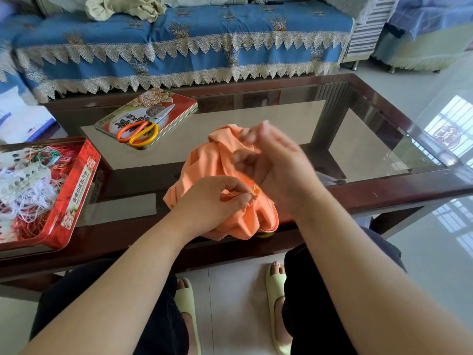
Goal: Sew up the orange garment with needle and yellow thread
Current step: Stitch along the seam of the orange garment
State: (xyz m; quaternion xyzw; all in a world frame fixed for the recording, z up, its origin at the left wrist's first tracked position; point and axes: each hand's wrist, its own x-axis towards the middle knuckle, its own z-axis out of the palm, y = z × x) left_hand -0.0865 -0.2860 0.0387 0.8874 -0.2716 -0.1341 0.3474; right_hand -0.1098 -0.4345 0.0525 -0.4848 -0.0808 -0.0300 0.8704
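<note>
Low over the bench's near edge, the left hand rested on the bunched orange garment, its grip pinching a yellow thread knot against the cloth. The right hand hovered above, blurred, fingers loosely bent; its grip could not be told. Open glass lay rightward; scissors sat on a tin lid.

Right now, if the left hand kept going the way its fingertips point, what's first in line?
The left hand pinches the orange garment, fingertips pointing right toward the yellow thread. That little thread tangle comes first, then probably the right hand wrist just beyond; depth there is unclear.
</note>
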